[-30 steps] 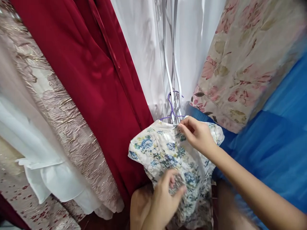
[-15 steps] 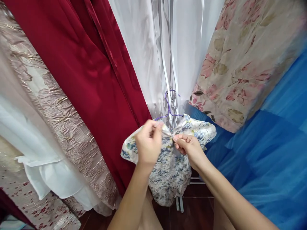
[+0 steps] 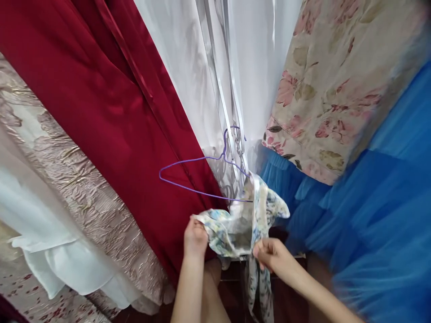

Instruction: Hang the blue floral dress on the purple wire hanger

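A purple wire hanger hooks onto a white metal rack in front of me. Its left side is bare. A white blouse with a blue and yellow floral print still drapes over the hanger's right side. My left hand is closed around the garment's left shoulder edge, low and left of the hanger. With my right hand, fingers pinched, I grip the front edge of the garment below the hanger. Its neckline is spread between both hands, and narrow cloth ends hang beneath my right hand.
Red satin cloth and a pink textured fabric hang at left, beside white ruffled cloth. A white curtain-like fabric is behind the rack. To the right hang a floral cloth and blue tulle.
The blouse's left shoulder has come off the hanger, baring that side. My left hand has moved down and left with the fabric; my right hand has dropped lower.
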`<state>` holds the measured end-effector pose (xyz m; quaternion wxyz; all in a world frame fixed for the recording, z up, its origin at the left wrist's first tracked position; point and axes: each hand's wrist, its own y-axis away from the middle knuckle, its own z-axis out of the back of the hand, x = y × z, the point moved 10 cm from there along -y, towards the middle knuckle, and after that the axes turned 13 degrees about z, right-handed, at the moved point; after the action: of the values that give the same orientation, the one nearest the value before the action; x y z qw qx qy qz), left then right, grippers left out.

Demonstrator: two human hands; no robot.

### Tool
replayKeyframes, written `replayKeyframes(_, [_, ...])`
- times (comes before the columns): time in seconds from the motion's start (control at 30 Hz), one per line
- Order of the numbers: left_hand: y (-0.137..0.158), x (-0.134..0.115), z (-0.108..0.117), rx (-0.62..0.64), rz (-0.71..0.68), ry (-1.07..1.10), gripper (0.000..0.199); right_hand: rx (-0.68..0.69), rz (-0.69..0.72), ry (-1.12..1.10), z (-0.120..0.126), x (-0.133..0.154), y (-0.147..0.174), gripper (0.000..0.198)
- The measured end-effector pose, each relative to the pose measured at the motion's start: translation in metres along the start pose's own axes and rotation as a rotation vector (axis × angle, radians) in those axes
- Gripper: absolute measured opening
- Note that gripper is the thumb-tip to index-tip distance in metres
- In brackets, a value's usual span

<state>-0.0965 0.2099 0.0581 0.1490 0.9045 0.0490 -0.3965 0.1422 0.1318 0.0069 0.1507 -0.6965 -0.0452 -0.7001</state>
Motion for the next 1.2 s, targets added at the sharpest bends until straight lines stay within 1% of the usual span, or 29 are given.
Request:
replayKeyframes(0.03, [0.008,0.026,-0.006,0.032,0.075,-0.024,0.021,0.041,-0.033,0.042,-0.002,-0.013,0.006,0.013])
replayKeyframes(0.07, [0.019,0.049,-0.013,0.069,0.137,-0.047,0.022,0.076,-0.05,0.087,-0.002,-0.021,0.011,0.015])
replayKeyframes(0.1, [0.033,0.065,-0.023,0.121,0.154,-0.088,0.026,0.09,-0.045,0.129,0.001,-0.022,0.015,0.02])
replayKeyframes(0.13, [0.049,0.073,-0.037,0.186,0.127,-0.173,0.029,0.082,-0.018,0.158,0.006,-0.017,0.017,0.026])
replayKeyframes(0.17, [0.066,0.079,-0.054,0.276,0.082,-0.305,0.031,0.057,0.018,0.167,0.012,-0.007,0.019,0.032])
replayKeyframes(0.23, [0.104,0.082,-0.093,0.481,-0.064,-0.644,0.029,0.018,0.062,0.107,0.02,0.015,0.02,0.042])
replayKeyframes(0.27, [0.122,0.081,-0.109,0.563,-0.153,-0.812,0.027,0.015,0.066,0.038,0.021,0.024,0.021,0.048])
replayKeyframes(0.3, [0.135,0.077,-0.122,0.611,-0.247,-0.954,0.024,0.026,0.062,-0.05,0.02,0.03,0.022,0.056])
replayKeyframes(0.37, [0.148,0.064,-0.136,0.608,-0.4,-1.117,0.02,0.065,0.058,-0.236,0.012,0.04,0.025,0.07])
replayKeyframes(0.4, [0.148,0.06,-0.139,0.605,-0.413,-1.14,0.019,0.092,0.055,-0.31,0.008,0.043,0.028,0.069])
replayKeyframes(0.43, [0.146,0.06,-0.139,0.635,-0.361,-1.115,0.02,0.129,0.047,-0.351,0.004,0.045,0.032,0.063])
replayKeyframes(0.47, [0.143,0.066,-0.137,0.706,-0.248,-1.047,0.024,0.191,0.028,-0.354,-0.001,0.047,0.037,0.055])
replayKeyframes(0.5, [0.142,0.077,-0.133,0.797,-0.089,-0.956,0.03,0.274,0.0,-0.325,-0.006,0.049,0.044,0.047])
replayKeyframes(0.53, [0.143,0.091,-0.127,0.883,0.081,-0.869,0.039,0.332,-0.018,-0.266,-0.005,0.051,0.051,0.041])
replayKeyframes(0.57, [0.145,0.105,-0.12,0.95,0.231,-0.805,0.049,0.351,-0.026,-0.185,0.002,0.054,0.057,0.039])
replayKeyframes(0.6, [0.148,0.118,-0.11,0.983,0.346,-0.775,0.057,0.313,-0.018,-0.088,0.018,0.059,0.059,0.038])
replayKeyframes(0.63, [0.149,0.13,-0.098,0.982,0.429,-0.783,0.062,0.223,0.012,0.016,0.041,0.067,0.058,0.038])
replayKeyframes(0.7, [0.147,0.148,-0.071,0.893,0.52,-0.869,0.064,-0.004,0.111,0.225,0.094,0.094,0.052,0.038])
replayKeyframes(0.73, [0.144,0.152,-0.059,0.827,0.536,-0.918,0.063,-0.077,0.186,0.314,0.116,0.111,0.045,0.028])
replayKeyframes(0.77, [0.139,0.153,-0.05,0.755,0.529,-0.955,0.06,-0.103,0.261,0.377,0.132,0.127,0.035,0.013])
replayKeyframes(0.8, [0.135,0.149,-0.043,0.689,0.5,-0.974,0.059,-0.063,0.31,0.416,0.139,0.139,0.021,0.013])
replayKeyframes(0.83, [0.13,0.14,-0.041,0.629,0.451,-0.971,0.059,-0.051,0.347,0.422,0.148,0.149,0.005,0.021])
replayKeyframes(0.87, [0.125,0.129,-0.041,0.578,0.394,-0.95,0.059,-0.127,0.388,0.378,0.162,0.159,-0.013,0.022])
replayKeyframes(0.9, [0.121,0.117,-0.042,0.541,0.342,-0.917,0.06,-0.224,0.42,0.279,0.175,0.166,-0.03,0.02])
replayKeyframes(0.97, [0.116,0.092,-0.047,0.494,0.272,-0.864,0.061,-0.273,0.434,0.202,0.18,0.17,-0.067,0.017])
replayKeyframes(1.0, [0.114,0.081,-0.048,0.486,0.249,-0.85,0.059,-0.273,0.423,0.161,0.175,0.169,-0.083,0.018])
replayKeyframes(1.07, [0.108,0.059,-0.045,0.462,0.208,-0.832,0.053,-0.232,0.377,0.067,0.157,0.162,-0.108,0.023])
replayKeyframes(1.13, [0.095,0.036,-0.026,0.358,0.143,-0.799,0.047,-0.185,0.344,-0.027,0.135,0.156,-0.12,0.025])
replayKeyframes(1.2, [0.08,0.014,0.001,0.232,0.061,-0.772,0.042,-0.141,0.332,-0.08,0.118,0.155,-0.12,0.025])
